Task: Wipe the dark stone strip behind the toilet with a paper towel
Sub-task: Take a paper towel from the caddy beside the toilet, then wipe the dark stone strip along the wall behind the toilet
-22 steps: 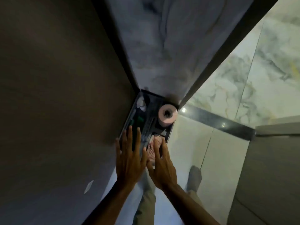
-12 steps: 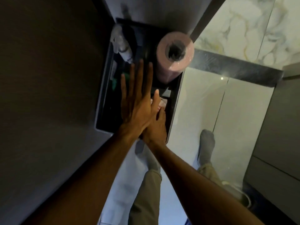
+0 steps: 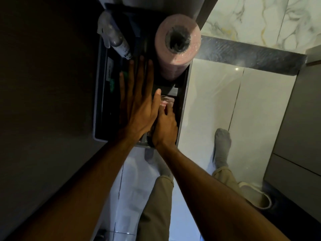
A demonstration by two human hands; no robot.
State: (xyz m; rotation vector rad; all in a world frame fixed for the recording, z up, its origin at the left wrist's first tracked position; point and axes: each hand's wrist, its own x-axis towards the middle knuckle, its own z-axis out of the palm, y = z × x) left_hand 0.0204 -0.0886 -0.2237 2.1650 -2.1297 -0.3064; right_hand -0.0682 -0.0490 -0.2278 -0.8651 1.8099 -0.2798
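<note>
A dark caddy bin [image 3: 97, 94] stands on the floor against the wall. An upright pink paper towel roll [image 3: 177, 49] sits in its far right part. My left hand [image 3: 139, 101] hovers flat over the bin's middle, fingers spread, holding nothing. My right hand [image 3: 165, 126] reaches down into the bin's near right compartment, fingers on a pink wrapped pack [image 3: 166, 100]; I cannot see whether they grip it. A dark stone strip [image 3: 251, 54] runs along the base of the marble wall at right.
A spray bottle [image 3: 112, 39] leans in the bin's far left corner. A dark wall [image 3: 43, 101] fills the left. My socked feet [image 3: 222, 143] stand on glossy white floor tiles [image 3: 213, 94]. A grey cabinet [image 3: 298, 129] is at right, a slipper [image 3: 257, 197] below it.
The view has closed in on the bin. My left hand stays spread above it while my right hand has gone deeper into the near compartment onto the pink pack.
</note>
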